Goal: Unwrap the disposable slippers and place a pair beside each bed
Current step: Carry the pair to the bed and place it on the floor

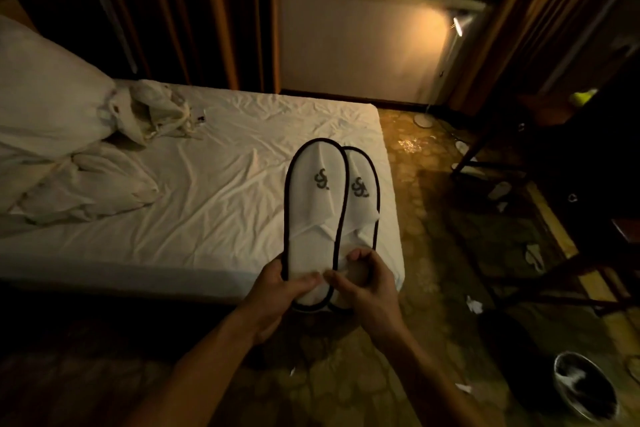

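I hold a pair of white disposable slippers (322,204) with dark piping and a dark logo on each toe, flat and side by side, toes pointing away, above the near right corner of the bed (214,184). My left hand (277,291) grips the heel of the left slipper. The fingers of my right hand (363,284) pinch the heel of the right slipper. No wrapper shows on the slippers.
Crumpled pillows (52,107) and bedding lie at the bed's left end. A floor lamp (450,45) glows by the wall. Dark wooden furniture (571,184) stands at the right. A round metal bin (585,388) sits lower right, with paper scraps (473,304) scattered on the patterned floor.
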`<state>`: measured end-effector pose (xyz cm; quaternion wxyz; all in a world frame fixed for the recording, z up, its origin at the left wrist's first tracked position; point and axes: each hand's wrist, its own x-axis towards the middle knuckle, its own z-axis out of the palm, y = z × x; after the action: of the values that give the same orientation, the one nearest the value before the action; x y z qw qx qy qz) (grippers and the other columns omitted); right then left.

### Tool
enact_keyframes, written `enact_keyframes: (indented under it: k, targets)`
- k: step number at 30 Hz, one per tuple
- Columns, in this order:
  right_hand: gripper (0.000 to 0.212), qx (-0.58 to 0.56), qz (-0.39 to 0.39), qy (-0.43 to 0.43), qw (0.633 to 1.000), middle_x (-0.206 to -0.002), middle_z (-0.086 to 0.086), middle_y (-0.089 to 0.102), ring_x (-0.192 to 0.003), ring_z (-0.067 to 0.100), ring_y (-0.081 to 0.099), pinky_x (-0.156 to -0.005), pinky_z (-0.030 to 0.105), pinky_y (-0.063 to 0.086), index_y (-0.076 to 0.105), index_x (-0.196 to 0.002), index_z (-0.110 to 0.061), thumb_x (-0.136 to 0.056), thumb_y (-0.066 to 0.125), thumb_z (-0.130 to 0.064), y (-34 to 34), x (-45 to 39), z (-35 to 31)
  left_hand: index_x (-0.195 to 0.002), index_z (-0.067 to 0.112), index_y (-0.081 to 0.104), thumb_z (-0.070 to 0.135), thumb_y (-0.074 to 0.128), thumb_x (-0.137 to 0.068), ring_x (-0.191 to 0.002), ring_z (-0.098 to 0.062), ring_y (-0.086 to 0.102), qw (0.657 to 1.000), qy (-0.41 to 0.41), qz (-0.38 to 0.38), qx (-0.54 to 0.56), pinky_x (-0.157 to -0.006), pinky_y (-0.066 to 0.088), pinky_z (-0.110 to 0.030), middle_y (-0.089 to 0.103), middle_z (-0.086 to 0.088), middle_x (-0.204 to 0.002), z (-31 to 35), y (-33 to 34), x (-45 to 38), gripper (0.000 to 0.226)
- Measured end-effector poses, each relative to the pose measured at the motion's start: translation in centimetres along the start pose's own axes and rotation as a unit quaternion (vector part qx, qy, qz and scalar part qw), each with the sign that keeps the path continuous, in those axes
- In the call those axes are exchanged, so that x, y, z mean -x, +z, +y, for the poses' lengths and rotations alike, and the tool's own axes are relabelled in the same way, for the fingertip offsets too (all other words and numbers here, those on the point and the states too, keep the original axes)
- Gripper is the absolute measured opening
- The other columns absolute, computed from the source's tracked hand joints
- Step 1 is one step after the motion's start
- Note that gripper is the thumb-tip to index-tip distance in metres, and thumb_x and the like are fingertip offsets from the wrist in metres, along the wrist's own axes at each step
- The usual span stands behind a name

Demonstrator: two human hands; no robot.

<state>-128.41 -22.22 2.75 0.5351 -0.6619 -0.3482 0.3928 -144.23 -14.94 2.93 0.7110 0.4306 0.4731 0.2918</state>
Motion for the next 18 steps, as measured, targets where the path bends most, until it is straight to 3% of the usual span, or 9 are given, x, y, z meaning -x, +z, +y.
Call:
enact_keyframes:
  k: [6, 9, 18]
  targets:
    - [0.043, 0.0, 0.007, 0.006, 1.0, -0.102, 0.004, 0.067, -0.091, 0.02, 0.067, -0.069, 0.036, 0.064, 0.063, -0.104, -0.024, -0.072, 0.091, -0.029, 0.0, -0.4, 0.0, -0.129, 0.014, 0.063, 0.008, 0.08, -0.082, -0.107, -0.025, 0.073, 1.0, 0.002, 0.003, 0.005, -0.098, 0.056, -0.05, 0.076, -0.008, -0.117, 0.1, 0.2, 0.0, 0.051]
    - [0.044, 0.006, -0.005, 0.006, 1.0, -0.104, 0.001, 0.067, -0.088, 0.011, 0.067, -0.07, 0.03, 0.062, 0.062, -0.105, -0.025, -0.072, 0.091, -0.03, 0.3, -0.8, 0.0, -0.132, 0.017, 0.061, 0.008, 0.08, -0.082, -0.109, -0.024, 0.073, 1.0, 0.006, 0.003, 0.011, -0.099, 0.056, -0.05, 0.075, -0.006, -0.119, 0.3, -0.2, -0.1, 0.054]
    - [0.043, -0.003, -0.019, -0.01, 1.0, -0.105, 0.002, 0.066, -0.093, 0.018, 0.066, -0.07, 0.032, 0.063, 0.062, -0.104, -0.025, -0.072, 0.091, -0.027, 1.9, -1.9, -0.6, -0.133, 0.018, 0.06, 0.009, 0.082, -0.08, -0.106, -0.024, 0.074, 1.0, 0.019, 0.017, 0.018, -0.095, 0.058, -0.048, 0.076, -0.006, -0.117, 0.7, -1.8, -0.9, 0.057]
